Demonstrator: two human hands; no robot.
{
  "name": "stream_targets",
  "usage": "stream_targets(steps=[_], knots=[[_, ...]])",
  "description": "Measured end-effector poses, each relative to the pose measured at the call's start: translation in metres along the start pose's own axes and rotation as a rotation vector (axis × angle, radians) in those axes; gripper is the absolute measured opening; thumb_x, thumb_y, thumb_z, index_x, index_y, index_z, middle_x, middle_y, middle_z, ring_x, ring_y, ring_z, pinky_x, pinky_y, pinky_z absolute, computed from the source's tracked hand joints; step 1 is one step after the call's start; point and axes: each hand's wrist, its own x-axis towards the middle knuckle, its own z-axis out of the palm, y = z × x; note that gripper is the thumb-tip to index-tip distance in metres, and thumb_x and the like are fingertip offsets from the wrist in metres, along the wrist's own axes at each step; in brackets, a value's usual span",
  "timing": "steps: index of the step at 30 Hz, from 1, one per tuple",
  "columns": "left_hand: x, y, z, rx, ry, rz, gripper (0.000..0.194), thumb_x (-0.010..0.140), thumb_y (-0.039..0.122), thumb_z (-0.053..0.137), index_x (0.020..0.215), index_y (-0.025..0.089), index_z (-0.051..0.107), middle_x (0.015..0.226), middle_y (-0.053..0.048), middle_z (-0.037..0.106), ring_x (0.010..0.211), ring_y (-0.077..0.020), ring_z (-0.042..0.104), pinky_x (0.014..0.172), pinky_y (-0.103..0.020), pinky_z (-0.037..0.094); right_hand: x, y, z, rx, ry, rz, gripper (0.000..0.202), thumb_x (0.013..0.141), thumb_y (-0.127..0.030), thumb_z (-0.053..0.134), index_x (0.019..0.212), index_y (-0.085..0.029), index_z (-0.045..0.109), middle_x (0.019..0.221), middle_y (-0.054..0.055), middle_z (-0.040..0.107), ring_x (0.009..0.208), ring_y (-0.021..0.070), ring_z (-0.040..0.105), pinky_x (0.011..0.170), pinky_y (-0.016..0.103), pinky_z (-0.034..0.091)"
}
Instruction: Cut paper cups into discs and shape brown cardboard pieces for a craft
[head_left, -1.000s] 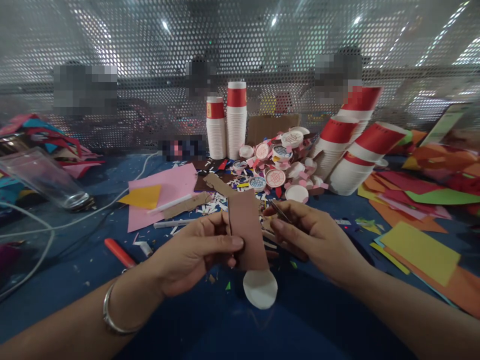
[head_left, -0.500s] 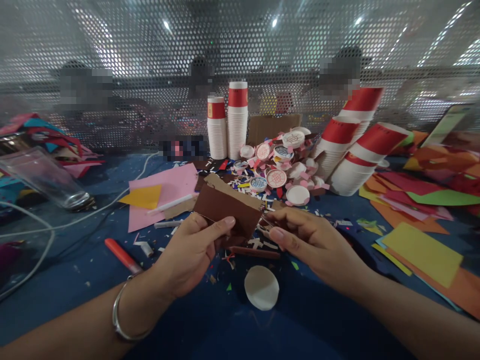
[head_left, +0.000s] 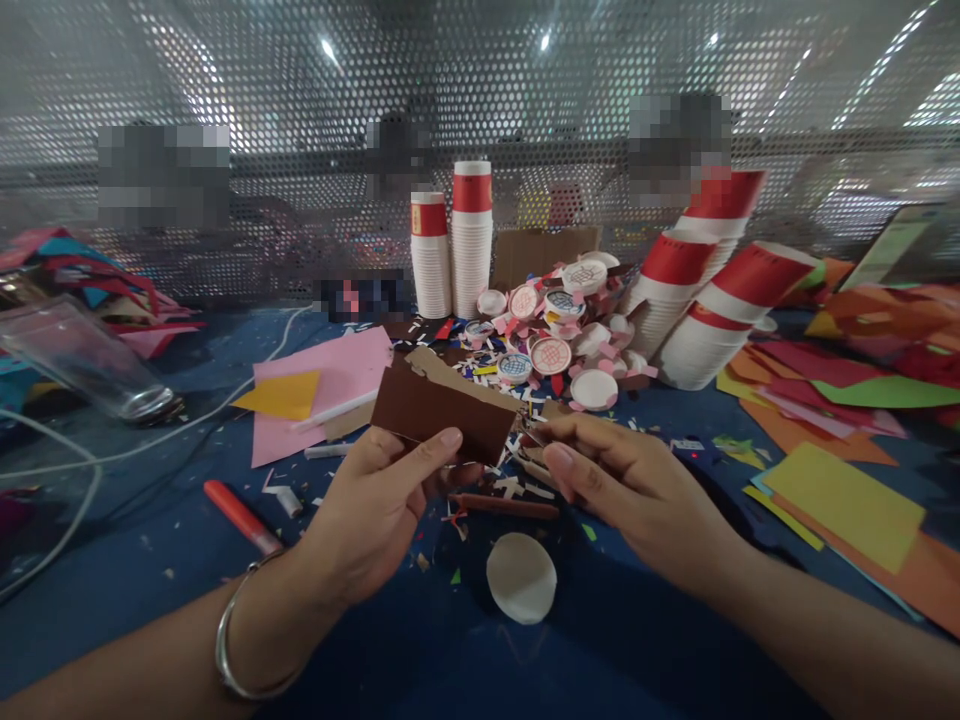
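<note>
My left hand (head_left: 386,490) pinches a piece of dark brown paper (head_left: 442,412), thumb on top and fingers beneath. My right hand (head_left: 622,490) is closed, thumb against fingers, around a thin metal tool (head_left: 531,432); its handle is hidden by the fingers, and its tip is close to the paper's right edge. Under the hands lies a narrow brown strip (head_left: 510,506). A round white disc (head_left: 522,578) rests on the blue table nearer to me. Paper scraps (head_left: 517,487) are scattered between the hands.
White-and-red paper cup stacks (head_left: 472,240) stand at the back; more cup stacks (head_left: 701,340) lean at the right. Between them is a pile of decorated discs (head_left: 551,355). Pink paper (head_left: 330,370), a red pen (head_left: 238,515) and a clear glass (head_left: 97,365) lie left, coloured sheets (head_left: 847,505) right.
The brown paper has tilted and shifted slightly left with my left hand, its lower right part now less visible. My right hand stays almost in place, the tool still near the paper's edge.
</note>
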Motion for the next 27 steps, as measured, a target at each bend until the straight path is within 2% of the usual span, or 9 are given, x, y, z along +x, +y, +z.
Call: stream_targets(steps=[4,9,16,21,27], knots=[[-0.0006,-0.0017,0.0012,0.006,0.029,-0.026,0.017,0.084,0.021,0.080,0.100,0.017,0.080,0.110,-0.008,0.080,0.085,-0.0165,0.073,0.076,-0.027,0.063,-0.0009,0.0017,0.0000,-0.011,-0.013,0.020,0.028,0.101,-0.046,0.057,0.103,-0.021,0.068,0.079,-0.001,0.066,0.066,0.0119,0.058,0.060,0.023,0.046],[-0.0026,-0.0046,0.0048,0.035,-0.047,-0.058,0.020,0.086,0.023,0.079,0.105,0.017,0.080,0.106,-0.009,0.081,0.093,-0.0217,0.075,0.076,-0.029,0.063,-0.0022,0.0040,-0.0003,0.011,-0.067,0.051,0.031,0.100,-0.050,0.059,0.100,-0.021,0.069,0.086,0.002,0.069,0.077,0.0155,0.063,0.066,0.026,0.048],[-0.0041,-0.0071,0.0042,0.051,-0.120,-0.080,0.023,0.089,0.025,0.076,0.110,0.017,0.079,0.107,-0.010,0.081,0.096,-0.0225,0.077,0.075,-0.025,0.063,-0.0016,0.0045,-0.0008,-0.041,-0.091,0.063,0.039,0.099,-0.056,0.056,0.092,-0.020,0.069,0.085,0.004,0.068,0.076,0.0179,0.059,0.061,0.029,0.043],[-0.0055,-0.0058,0.0055,0.042,-0.144,-0.056,0.022,0.088,0.023,0.077,0.110,0.019,0.078,0.108,-0.009,0.082,0.094,-0.0236,0.078,0.078,-0.031,0.065,-0.0018,0.0044,-0.0010,-0.088,-0.092,0.045,0.043,0.100,-0.057,0.053,0.086,-0.019,0.067,0.084,0.005,0.066,0.079,0.0183,0.057,0.061,0.029,0.039],[-0.0051,-0.0033,0.0066,0.045,-0.178,-0.053,0.017,0.091,0.021,0.074,0.106,0.022,0.082,0.106,-0.008,0.082,0.090,-0.0197,0.078,0.073,-0.024,0.063,-0.0016,0.0029,-0.0015,-0.068,-0.110,0.043,0.042,0.099,-0.057,0.055,0.084,-0.019,0.066,0.078,0.002,0.061,0.073,0.0161,0.053,0.062,0.029,0.039]])
